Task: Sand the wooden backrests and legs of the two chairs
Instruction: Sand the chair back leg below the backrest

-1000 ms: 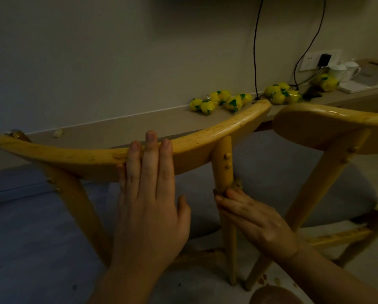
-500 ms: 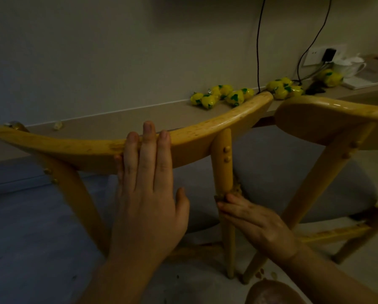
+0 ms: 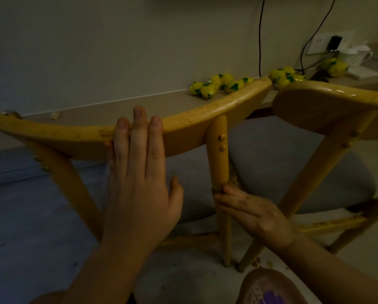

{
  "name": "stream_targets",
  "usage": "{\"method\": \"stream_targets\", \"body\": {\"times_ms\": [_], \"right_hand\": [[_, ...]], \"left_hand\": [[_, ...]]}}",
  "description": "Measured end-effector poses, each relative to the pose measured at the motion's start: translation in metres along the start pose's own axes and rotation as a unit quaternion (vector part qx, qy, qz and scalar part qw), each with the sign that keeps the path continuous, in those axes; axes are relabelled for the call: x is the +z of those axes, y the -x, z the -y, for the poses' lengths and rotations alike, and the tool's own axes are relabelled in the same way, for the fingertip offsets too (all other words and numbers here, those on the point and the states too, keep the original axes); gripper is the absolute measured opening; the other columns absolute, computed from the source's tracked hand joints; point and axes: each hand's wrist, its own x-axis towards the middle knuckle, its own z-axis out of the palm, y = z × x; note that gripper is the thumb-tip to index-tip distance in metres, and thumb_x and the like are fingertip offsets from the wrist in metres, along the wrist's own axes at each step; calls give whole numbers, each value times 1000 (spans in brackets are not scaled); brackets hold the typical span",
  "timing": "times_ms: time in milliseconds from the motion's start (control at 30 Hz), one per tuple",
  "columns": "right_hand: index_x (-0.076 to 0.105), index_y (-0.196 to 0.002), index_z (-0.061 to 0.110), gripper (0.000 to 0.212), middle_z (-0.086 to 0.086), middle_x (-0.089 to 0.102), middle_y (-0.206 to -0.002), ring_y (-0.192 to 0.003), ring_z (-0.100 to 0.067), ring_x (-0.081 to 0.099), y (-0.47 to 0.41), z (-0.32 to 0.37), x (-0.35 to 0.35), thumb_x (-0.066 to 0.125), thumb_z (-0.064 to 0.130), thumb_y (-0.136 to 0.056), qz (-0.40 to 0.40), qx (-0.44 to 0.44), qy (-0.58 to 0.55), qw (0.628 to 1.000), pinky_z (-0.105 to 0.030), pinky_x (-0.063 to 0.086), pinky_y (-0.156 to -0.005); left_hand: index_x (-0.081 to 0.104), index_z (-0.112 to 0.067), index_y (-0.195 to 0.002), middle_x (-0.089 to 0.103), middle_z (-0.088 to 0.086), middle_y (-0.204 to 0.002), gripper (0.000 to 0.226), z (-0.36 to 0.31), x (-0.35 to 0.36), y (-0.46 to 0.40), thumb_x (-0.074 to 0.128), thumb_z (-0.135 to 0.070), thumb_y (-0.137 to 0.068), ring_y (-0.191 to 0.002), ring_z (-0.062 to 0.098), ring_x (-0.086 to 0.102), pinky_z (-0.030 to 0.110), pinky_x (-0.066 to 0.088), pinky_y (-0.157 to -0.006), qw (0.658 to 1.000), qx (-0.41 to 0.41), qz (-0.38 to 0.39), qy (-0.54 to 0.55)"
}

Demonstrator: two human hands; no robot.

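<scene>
Two pale wooden chairs with grey seats stand side by side in front of me. The near chair's curved backrest (image 3: 205,121) spans the left and middle of the head view. My left hand (image 3: 137,172) lies flat on it, fingers straight over its top edge. My right hand (image 3: 249,209) is wrapped round the chair's right rear leg (image 3: 218,159), pressing a small brownish piece of sandpaper (image 3: 234,183) against the wood below the two dowel plugs. The second chair's backrest (image 3: 328,106) and its slanted leg (image 3: 310,185) are at the right, untouched.
A long shelf (image 3: 117,108) runs along the wall behind the chairs, with several yellow wrapped sweets (image 3: 218,84), a white cup (image 3: 359,54) and a wall socket (image 3: 328,43) with black cables. Grey floor (image 3: 25,227) lies at the left. My knee (image 3: 278,288) is at the bottom right.
My right hand, with the sandpaper, has slid a little way down the leg and back near where it was. My left hand has stayed flat on the backrest. The camera has moved in closer.
</scene>
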Motion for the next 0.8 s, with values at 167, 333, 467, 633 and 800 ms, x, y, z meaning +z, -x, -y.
{"method": "stream_targets", "body": {"times_ms": [167, 333, 467, 633, 800], "right_hand": [[71, -119, -3, 24, -19, 63, -134, -130, -34, 58, -18, 4, -18, 56, 7, -103, -43, 14, 35, 998, -43, 58, -96], [69, -122, -1, 23, -18, 61, -136, -134, -29, 57, -73, 3, -32, 64, 4, -100, -174, 25, 23, 984, -41, 52, -107], [71, -120, 1, 23, -15, 64, -134, -133, -30, 57, -30, -1, -8, 66, 6, -98, -68, -8, 29, 997, -45, 56, -100], [70, -121, -2, 25, -14, 64, -136, -134, -30, 55, 17, 1, 8, 61, 6, -99, 31, -12, -3, 999, -45, 56, -98], [72, -121, 2, 24, -14, 65, -134, -134, -26, 56, -25, 8, -4, 68, 7, -98, -66, -5, 65, 996, -39, 52, -106]], "left_hand": [[10, -4, -162, 3, 19, -170, 106, -1, 2, 1, 75, -28, -82, -157, 37, -5, 64, 18, -122, 1000, -2, -5, 0], [9, -4, -162, 2, 19, -170, 103, -1, 0, 1, 73, -29, -84, -156, 35, -7, 65, 19, -121, 1000, -1, 1, 2], [11, -3, -162, 3, 19, -170, 98, 1, 0, 1, 65, -32, -85, -157, 37, -4, 64, 19, -122, 1000, 4, -3, 5], [12, -3, -161, 5, 19, -170, 97, 0, 3, 2, 64, -33, -85, -157, 37, -3, 65, 20, -121, 1000, 0, -9, 9], [11, -3, -161, 3, 20, -170, 97, 0, 3, 1, 64, -33, -86, -157, 38, -4, 66, 19, -120, 1000, 1, -8, 7]]}}
